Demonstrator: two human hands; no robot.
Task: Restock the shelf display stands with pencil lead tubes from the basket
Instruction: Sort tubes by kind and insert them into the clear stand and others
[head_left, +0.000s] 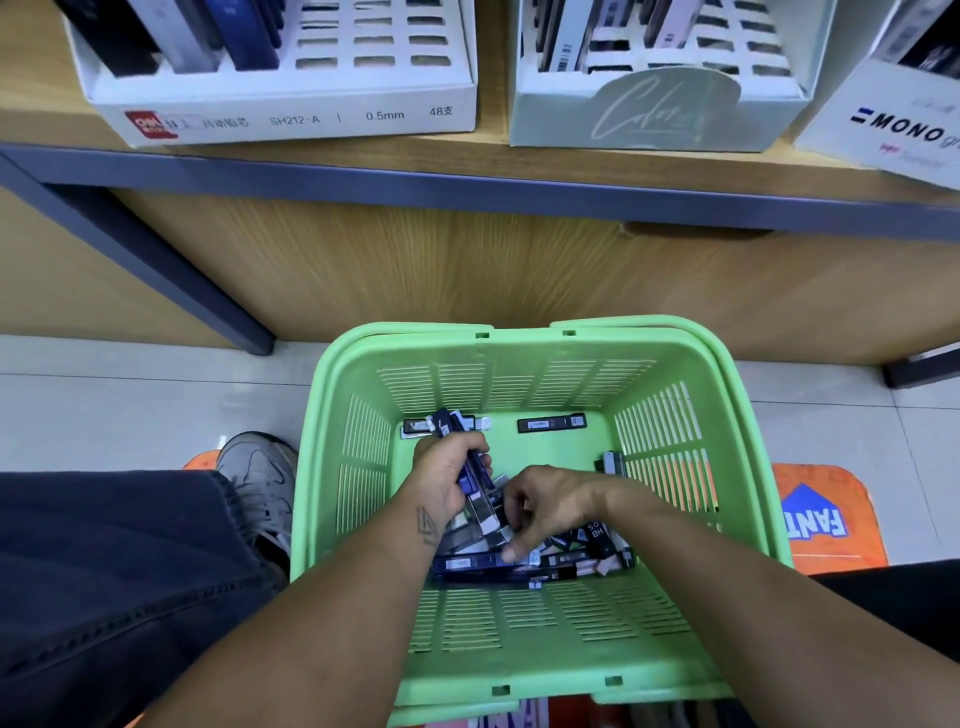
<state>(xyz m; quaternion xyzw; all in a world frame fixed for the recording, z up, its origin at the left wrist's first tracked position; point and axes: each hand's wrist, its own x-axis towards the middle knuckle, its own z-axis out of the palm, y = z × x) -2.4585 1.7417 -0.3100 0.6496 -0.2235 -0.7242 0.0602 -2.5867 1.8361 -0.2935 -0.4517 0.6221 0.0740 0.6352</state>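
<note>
Gathering: both hands are digging around down in the green basket on the floor, pulling pencil lead tubes together
Left hand: fingers are curling round a small bundle of dark blue tubes, so that grip is closed on them
Right hand: fingertips are pinching at a tube in the pile, looks like it's closing on one, though I can't make out exactly which
Tubes: most are lying in a heap on the near side of the basket floor, a few strays sitting along the far wall
Stands: up on the shelf, the white 0.5mm stand is showing loads of empty slots on its right half, and the pale green stand is looking gappy too
Progress: I'd guess it's early-to-middle going, plenty of stock still waiting in the basket and lots of slots left to fill
Next up: probably lifting that handful to the shelf
</note>
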